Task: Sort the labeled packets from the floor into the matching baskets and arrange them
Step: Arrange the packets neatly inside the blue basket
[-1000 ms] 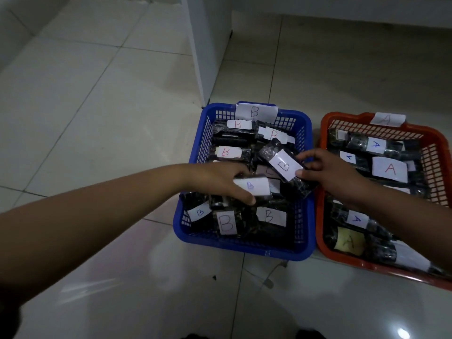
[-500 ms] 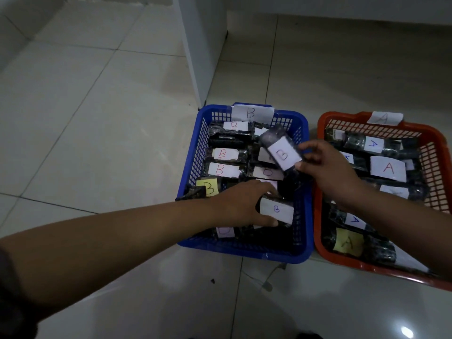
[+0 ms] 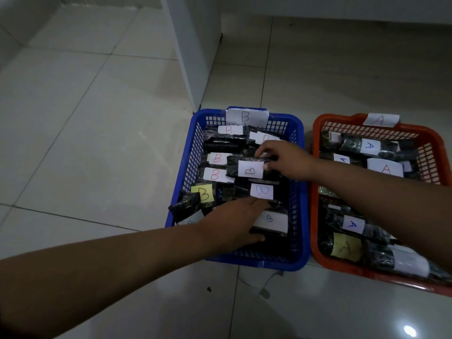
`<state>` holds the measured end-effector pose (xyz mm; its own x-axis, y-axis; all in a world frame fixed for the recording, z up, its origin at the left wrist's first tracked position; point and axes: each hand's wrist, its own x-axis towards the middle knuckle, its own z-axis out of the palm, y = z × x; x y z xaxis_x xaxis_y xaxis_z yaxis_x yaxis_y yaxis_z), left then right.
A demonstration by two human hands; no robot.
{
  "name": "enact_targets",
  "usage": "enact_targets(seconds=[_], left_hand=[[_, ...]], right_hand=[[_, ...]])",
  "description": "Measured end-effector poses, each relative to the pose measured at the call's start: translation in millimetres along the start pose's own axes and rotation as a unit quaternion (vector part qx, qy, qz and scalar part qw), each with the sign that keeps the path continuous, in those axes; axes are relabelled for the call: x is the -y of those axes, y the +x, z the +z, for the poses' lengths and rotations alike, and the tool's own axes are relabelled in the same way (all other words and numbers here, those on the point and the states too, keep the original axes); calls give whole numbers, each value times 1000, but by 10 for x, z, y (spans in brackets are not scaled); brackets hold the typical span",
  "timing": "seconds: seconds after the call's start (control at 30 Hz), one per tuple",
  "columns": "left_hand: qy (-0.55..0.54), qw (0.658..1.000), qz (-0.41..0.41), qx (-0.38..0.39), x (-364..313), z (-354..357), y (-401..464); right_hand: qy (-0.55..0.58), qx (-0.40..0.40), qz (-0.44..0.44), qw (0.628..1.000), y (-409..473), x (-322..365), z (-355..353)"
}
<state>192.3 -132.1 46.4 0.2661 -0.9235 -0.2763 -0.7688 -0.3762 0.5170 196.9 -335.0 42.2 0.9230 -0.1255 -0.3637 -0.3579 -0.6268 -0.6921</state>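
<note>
A blue basket point(image 3: 299, 192) tagged B holds several dark packets with B labels. To its right an orange basket point(image 3: 315, 216) tagged A holds several dark packets with A labels. My right hand point(image 3: 286, 160) reaches over the blue basket and pinches a dark packet with a white B label point(image 3: 249, 168) by its right end, low over the other packets. My left hand point(image 3: 234, 222) lies in the near part of the blue basket, gripping the left end of another B-labelled packet point(image 3: 270, 221).
Pale floor tiles point(image 3: 85, 143) stretch to the left and behind the baskets. A white pillar or furniture leg point(image 3: 193, 57) stands just behind the blue basket. A small scrap point(image 3: 265, 292) lies on the floor in front of the baskets.
My right hand has turned its B packet flat and lowered it leftward onto the packets in the middle of the blue basket. My left hand has stayed on the near packet.
</note>
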Motion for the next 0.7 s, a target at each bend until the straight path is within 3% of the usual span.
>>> enact_targets(seconds=[0.13, 0.43, 0.5, 0.6, 0.7], left_hand=[[-7, 1000, -3, 0, -3, -21, 17], [-7, 1000, -7, 7, 80, 0, -2], [-15, 1000, -3, 6, 98, 1, -5], [-3, 1000, 11, 14, 128, -7, -3], [-28, 1000, 5, 9, 140, -11, -8]], right_hand=[[38, -24, -10, 999, 262, 142, 46], [-108, -64, -52, 991, 802, 290, 441], [-156, -109, -81, 978, 831, 252, 516], [-298, -150, -172, 927, 803, 201, 577], [-276, -145, -198, 929, 700, 274, 467]])
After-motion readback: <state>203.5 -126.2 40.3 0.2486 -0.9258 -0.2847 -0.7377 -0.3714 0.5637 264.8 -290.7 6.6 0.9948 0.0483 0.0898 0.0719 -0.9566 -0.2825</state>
